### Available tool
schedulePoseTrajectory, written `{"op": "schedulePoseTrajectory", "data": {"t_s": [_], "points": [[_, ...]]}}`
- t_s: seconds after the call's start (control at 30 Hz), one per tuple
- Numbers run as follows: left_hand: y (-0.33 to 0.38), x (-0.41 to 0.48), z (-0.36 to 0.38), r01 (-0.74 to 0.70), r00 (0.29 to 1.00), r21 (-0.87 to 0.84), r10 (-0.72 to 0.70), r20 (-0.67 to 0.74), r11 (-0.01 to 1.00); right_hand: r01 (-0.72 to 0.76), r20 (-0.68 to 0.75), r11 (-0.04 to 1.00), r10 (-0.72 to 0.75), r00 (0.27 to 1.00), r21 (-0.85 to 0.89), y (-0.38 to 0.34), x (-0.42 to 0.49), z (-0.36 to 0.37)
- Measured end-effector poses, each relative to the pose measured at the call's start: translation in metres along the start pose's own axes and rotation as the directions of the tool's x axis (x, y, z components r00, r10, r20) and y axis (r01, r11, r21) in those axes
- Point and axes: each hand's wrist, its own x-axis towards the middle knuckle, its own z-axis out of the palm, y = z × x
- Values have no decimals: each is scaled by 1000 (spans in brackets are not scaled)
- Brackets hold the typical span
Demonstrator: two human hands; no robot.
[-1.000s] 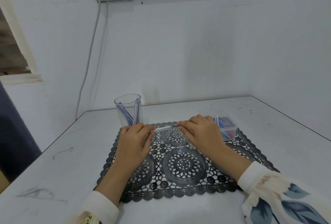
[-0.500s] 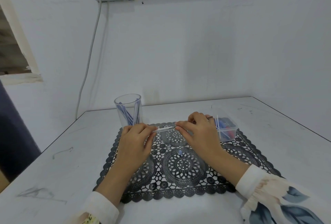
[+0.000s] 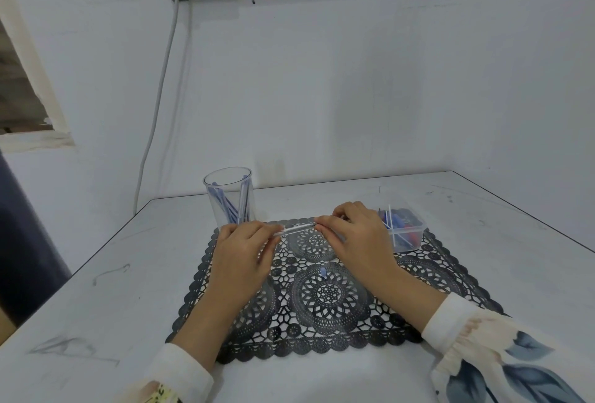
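In the middle of the frame I see the two hands holding one clear tube (image 3: pixel 297 228) between them, a little above the far part of the black mat (image 3: pixel 328 322). The left hand (image 3: pixel 241 251) pinches the left end of the tube with curled fingers. The right hand (image 3: pixel 357 235) pinches the right end with its fingertips, and its other fingers are bent too. The tube lies almost level, with the right end slightly higher in the frame.

A small blue cap (image 3: pixel 323 271) lies on the mat, below the tube and between the two wrists. Just above the left hand stands a clear cup (image 3: pixel 230 199) with blue pens inside. At the right of the right hand, on the mat corner, sits a plastic box (image 3: pixel 407 241) with blue, red and white parts. The mat lies on a white table (image 3: pixel 112 306).
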Motion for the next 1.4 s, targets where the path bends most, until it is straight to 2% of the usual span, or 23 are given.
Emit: {"op": "schedulePoseTrajectory", "data": {"t_s": [0.27,0.43,0.77,1.1,1.2,1.27,1.3,1.4], "points": [[-1,0,-4,51,997,-65,-55,-52,997,31,4,988,-31,999,149,-1,-3,5],[-3,-2,0,180,983,-234,-185,3,955,79,26,983,-85,996,163,-4,-3,3],[1,-1,-1,217,975,-242,-221,14,946,109,98,953,-142,985,283,-7,-4,2],[5,-2,-2,177,984,-227,-177,21,958,131,112,935,-176,978,331,-14,-4,-1],[4,-2,-2,181,983,-226,-181,22,957,59,170,919,-134,976,390,-14,-4,0],[4,-3,-2,183,983,-225,-183,24,957,-48,187,876,-49,981,480,-16,-4,0],[3,-3,-2,184,983,-223,-182,28,957,-143,207,821,32,978,552,-18,-4,-1],[1,-3,-1,189,982,-217,-185,38,958,-459,374,518,267,888,722,-27,-2,-3]]}}
